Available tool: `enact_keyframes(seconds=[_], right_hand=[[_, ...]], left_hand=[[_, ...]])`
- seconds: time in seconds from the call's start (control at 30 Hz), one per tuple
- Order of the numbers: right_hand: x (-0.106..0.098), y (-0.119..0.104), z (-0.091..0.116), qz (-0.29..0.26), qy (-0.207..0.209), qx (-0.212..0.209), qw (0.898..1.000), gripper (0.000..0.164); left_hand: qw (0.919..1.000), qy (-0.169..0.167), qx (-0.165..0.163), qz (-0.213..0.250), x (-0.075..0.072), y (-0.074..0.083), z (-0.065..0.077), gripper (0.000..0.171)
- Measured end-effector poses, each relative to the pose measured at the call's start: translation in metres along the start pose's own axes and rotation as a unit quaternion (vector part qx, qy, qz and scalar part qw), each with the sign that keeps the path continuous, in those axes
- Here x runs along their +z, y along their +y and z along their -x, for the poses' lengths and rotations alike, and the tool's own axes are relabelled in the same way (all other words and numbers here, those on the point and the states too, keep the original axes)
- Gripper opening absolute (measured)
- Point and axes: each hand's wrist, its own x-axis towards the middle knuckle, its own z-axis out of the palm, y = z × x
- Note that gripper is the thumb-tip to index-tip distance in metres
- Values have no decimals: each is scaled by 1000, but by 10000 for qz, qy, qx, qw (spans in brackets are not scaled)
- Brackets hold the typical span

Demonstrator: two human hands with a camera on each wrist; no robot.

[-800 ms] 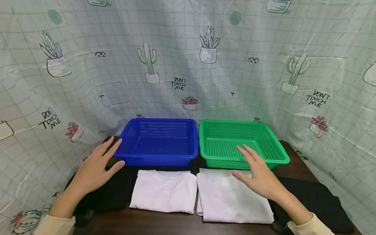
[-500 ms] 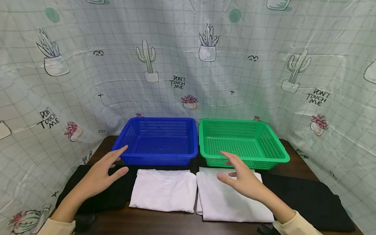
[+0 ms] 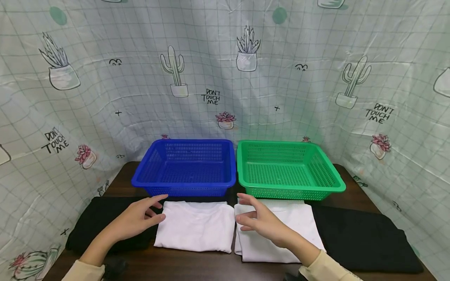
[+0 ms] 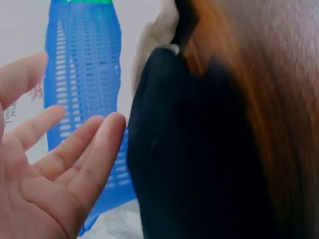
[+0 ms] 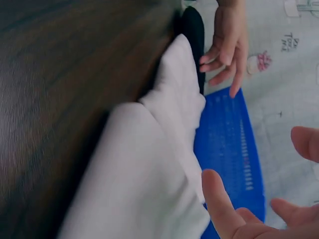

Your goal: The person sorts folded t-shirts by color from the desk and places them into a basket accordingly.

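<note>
My left hand hovers over the folded black cloth at the left, its fingertips close to the left edge of a folded white shirt. In the left wrist view its fingers are spread and hold nothing. Above the second folded white cloth is my right hand, fingers loosely bent and holding nothing. The right wrist view shows both white cloths below that hand, with its thumb apart from the others. Another folded black cloth lies at the far right.
Behind the cloths stand a blue basket and a green basket, side by side and with nothing in them. All of it rests on a dark wooden table. A cactus-printed curtain surrounds the back and sides.
Both hands have come down and inward: the left moved right from the blue basket's corner, the right moved left from in front of the green basket. The cloths and baskets stay put.
</note>
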Motion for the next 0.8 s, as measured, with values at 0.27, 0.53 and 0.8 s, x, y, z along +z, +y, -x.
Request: enact_keyframes(seconds=[0.27, 0.53, 0.8], right_hand=[[15, 15, -8, -138, -164, 266, 9994, 80], [19, 17, -11, 498, -126, 458, 9976, 82], [25, 18, -24, 180, -385, 653, 9970, 81]], left_hand=[[9995, -277, -160, 10, 13, -3, -4, 64], [9979, -403, -515, 7, 17, 0, -11, 72], [9911, -560, -949, 753, 24, -1, -15, 74]])
